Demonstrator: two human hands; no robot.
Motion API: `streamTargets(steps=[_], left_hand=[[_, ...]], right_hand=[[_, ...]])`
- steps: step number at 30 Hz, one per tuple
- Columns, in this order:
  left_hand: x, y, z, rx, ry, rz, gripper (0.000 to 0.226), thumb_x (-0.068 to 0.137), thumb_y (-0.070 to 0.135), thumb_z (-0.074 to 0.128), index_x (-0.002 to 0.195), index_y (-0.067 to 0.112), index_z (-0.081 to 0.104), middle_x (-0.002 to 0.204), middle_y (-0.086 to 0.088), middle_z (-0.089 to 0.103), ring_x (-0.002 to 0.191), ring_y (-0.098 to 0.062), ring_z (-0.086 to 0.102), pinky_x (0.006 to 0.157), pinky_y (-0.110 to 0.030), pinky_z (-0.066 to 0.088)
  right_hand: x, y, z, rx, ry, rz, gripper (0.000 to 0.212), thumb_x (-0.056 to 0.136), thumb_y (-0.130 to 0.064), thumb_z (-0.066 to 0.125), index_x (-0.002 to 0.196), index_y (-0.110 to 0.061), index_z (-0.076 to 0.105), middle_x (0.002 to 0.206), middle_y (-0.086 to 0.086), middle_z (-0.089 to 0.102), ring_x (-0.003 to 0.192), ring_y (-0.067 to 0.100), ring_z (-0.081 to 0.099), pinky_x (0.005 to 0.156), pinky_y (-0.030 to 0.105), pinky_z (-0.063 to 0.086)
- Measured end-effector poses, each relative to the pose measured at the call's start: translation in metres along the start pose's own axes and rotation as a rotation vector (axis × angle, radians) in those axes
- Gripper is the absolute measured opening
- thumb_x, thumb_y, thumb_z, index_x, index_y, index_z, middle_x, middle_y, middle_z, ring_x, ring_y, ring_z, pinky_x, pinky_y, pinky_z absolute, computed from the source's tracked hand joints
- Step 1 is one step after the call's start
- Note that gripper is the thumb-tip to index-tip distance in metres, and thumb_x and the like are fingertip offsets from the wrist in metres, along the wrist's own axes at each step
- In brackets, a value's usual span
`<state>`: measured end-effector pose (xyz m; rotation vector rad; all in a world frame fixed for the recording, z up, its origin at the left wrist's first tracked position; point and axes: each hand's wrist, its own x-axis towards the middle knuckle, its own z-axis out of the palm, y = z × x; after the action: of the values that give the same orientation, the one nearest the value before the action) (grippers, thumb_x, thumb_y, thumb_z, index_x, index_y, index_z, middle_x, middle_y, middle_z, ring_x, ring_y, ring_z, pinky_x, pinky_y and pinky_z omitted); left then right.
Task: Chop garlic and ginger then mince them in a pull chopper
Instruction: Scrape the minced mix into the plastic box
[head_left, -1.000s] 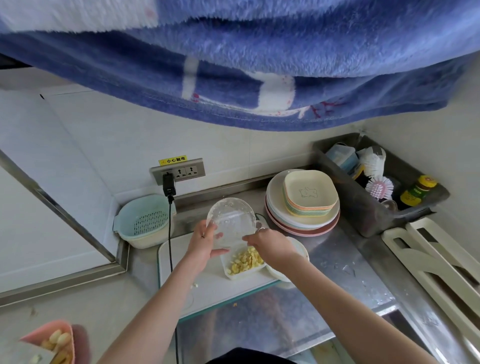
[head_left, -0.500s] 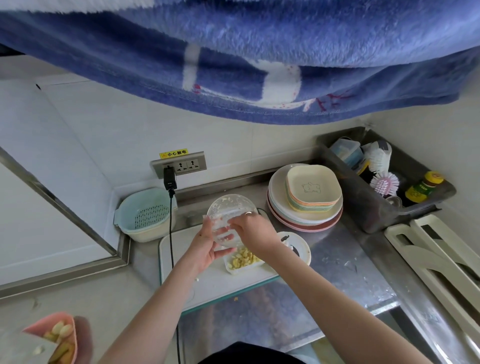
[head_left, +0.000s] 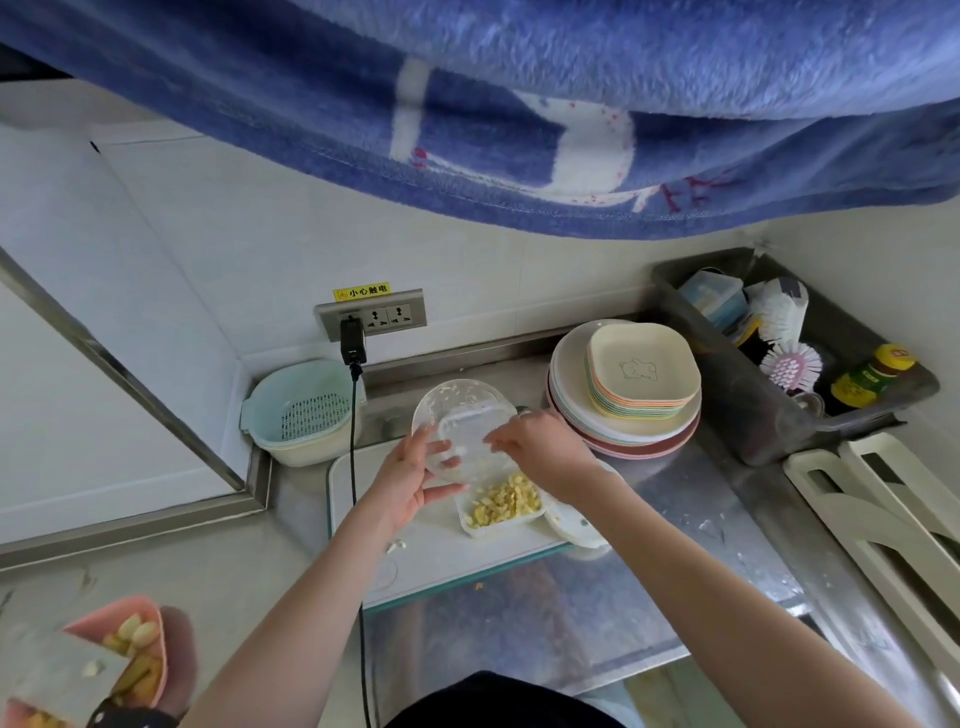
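Note:
My left hand (head_left: 410, 478) grips the clear chopper bowl (head_left: 457, 410), tipped on its side above a small white square container (head_left: 467, 526). Bits of mince cling to the bowl's inner wall. Yellowish minced garlic and ginger (head_left: 501, 501) lie in the container. My right hand (head_left: 540, 452) reaches into the bowl's mouth with its fingertips against the inside. The white chopper lid (head_left: 576, 525) lies beside the container, partly under my right forearm. All of this is over the white cutting board (head_left: 431, 561).
A pink dish of garlic cloves (head_left: 137, 631) and a cleaver blade (head_left: 52, 675) sit at the lower left. A mint colander (head_left: 301, 410), stacked plates (head_left: 623, 410), a grey bin with brushes (head_left: 769, 431) and a hanging black cable (head_left: 355, 467) surround the board.
My right hand moved up from beside the container into the tilted bowl's mouth. The left hand keeps holding the bowl over the container.

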<state>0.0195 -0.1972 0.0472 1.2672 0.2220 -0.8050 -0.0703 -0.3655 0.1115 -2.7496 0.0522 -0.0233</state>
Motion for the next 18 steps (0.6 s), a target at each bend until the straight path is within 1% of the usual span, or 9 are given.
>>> streamTargets(steps=[3, 5, 10, 11, 13, 14, 15, 16, 18], left_hand=[[-0.001, -0.004, -0.001, -0.046, -0.057, -0.035, 0.031, 0.098, 0.039, 0.047, 0.121, 0.019, 0.053, 0.121, -0.015, 0.059, 0.097, -0.029, 0.069, 0.062, -0.040, 0.059], [-0.003, -0.005, 0.003, -0.064, -0.077, -0.039, 0.036, 0.098, 0.039, 0.048, 0.129, 0.021, 0.048, 0.119, -0.016, 0.059, 0.094, -0.029, 0.070, 0.062, -0.039, 0.059], [-0.003, -0.001, 0.008, -0.088, -0.090, -0.008, 0.054, 0.090, 0.052, 0.052, 0.135, 0.023, 0.044, 0.115, -0.018, 0.060, 0.092, -0.030, 0.071, 0.064, -0.037, 0.059], [-0.003, -0.001, 0.005, -0.088, -0.117, 0.003, 0.057, 0.087, 0.051, 0.055, 0.137, 0.026, 0.043, 0.119, -0.019, 0.057, 0.095, -0.031, 0.070, 0.065, -0.037, 0.059], [-0.002, -0.002, 0.000, -0.066, -0.171, 0.007, 0.055, 0.088, 0.044, 0.055, 0.140, 0.032, 0.041, 0.126, -0.021, 0.052, 0.100, -0.032, 0.068, 0.067, -0.039, 0.059], [-0.003, -0.003, 0.000, -0.054, -0.179, -0.001, 0.056, 0.087, 0.046, 0.055, 0.139, 0.034, 0.042, 0.127, -0.020, 0.051, 0.100, -0.032, 0.068, 0.067, -0.039, 0.059], [-0.003, -0.003, 0.001, -0.047, -0.174, -0.009, 0.061, 0.081, 0.052, 0.056, 0.138, 0.035, 0.043, 0.126, -0.020, 0.052, 0.100, -0.032, 0.068, 0.067, -0.039, 0.059], [-0.004, -0.004, 0.003, -0.042, -0.163, -0.016, 0.065, 0.076, 0.056, 0.055, 0.137, 0.036, 0.044, 0.125, -0.020, 0.053, 0.099, -0.032, 0.069, 0.067, -0.039, 0.059], [-0.003, -0.003, 0.005, -0.040, -0.143, -0.020, 0.059, 0.080, 0.061, 0.049, 0.134, 0.037, 0.047, 0.123, -0.018, 0.054, 0.097, -0.031, 0.070, 0.066, -0.040, 0.059]], right_hand=[[0.006, -0.005, -0.004, -0.046, 0.305, 0.112, 0.027, 0.099, -0.019, 0.046, 0.109, -0.010, 0.069, 0.093, 0.010, 0.072, 0.086, 0.031, 0.063, 0.087, 0.038, 0.043], [0.011, -0.019, 0.000, -0.047, 0.367, 0.150, 0.027, 0.100, -0.019, 0.044, 0.111, -0.011, 0.068, 0.088, 0.009, 0.071, 0.084, 0.031, 0.061, 0.085, 0.035, 0.039], [0.014, -0.037, 0.012, -0.112, 0.202, -0.058, 0.019, 0.094, -0.011, 0.052, 0.100, -0.015, 0.069, 0.093, 0.004, 0.070, 0.095, 0.027, 0.059, 0.082, 0.033, 0.032], [0.013, -0.033, 0.009, -0.096, 0.227, -0.048, 0.019, 0.094, -0.010, 0.053, 0.100, -0.015, 0.070, 0.093, 0.004, 0.071, 0.095, 0.028, 0.058, 0.081, 0.033, 0.031], [0.014, -0.025, 0.002, -0.050, 0.367, 0.030, 0.020, 0.093, -0.009, 0.055, 0.104, -0.013, 0.071, 0.090, 0.008, 0.072, 0.090, 0.030, 0.059, 0.082, 0.036, 0.032], [0.015, -0.022, 0.000, -0.063, 0.412, 0.062, 0.021, 0.092, -0.008, 0.057, 0.106, -0.012, 0.071, 0.089, 0.009, 0.071, 0.090, 0.031, 0.059, 0.082, 0.037, 0.033], [0.016, -0.022, -0.002, -0.105, 0.403, 0.070, 0.022, 0.092, -0.007, 0.057, 0.108, -0.013, 0.071, 0.091, 0.009, 0.071, 0.091, 0.030, 0.058, 0.082, 0.037, 0.032], [0.016, -0.024, 0.000, -0.160, 0.349, 0.044, 0.023, 0.092, -0.008, 0.057, 0.108, -0.016, 0.070, 0.094, 0.006, 0.071, 0.094, 0.029, 0.057, 0.082, 0.036, 0.029], [0.015, -0.026, 0.006, -0.233, 0.203, -0.054, 0.021, 0.093, -0.014, 0.054, 0.105, -0.023, 0.069, 0.096, 0.000, 0.071, 0.097, 0.024, 0.055, 0.080, 0.034, 0.023]])
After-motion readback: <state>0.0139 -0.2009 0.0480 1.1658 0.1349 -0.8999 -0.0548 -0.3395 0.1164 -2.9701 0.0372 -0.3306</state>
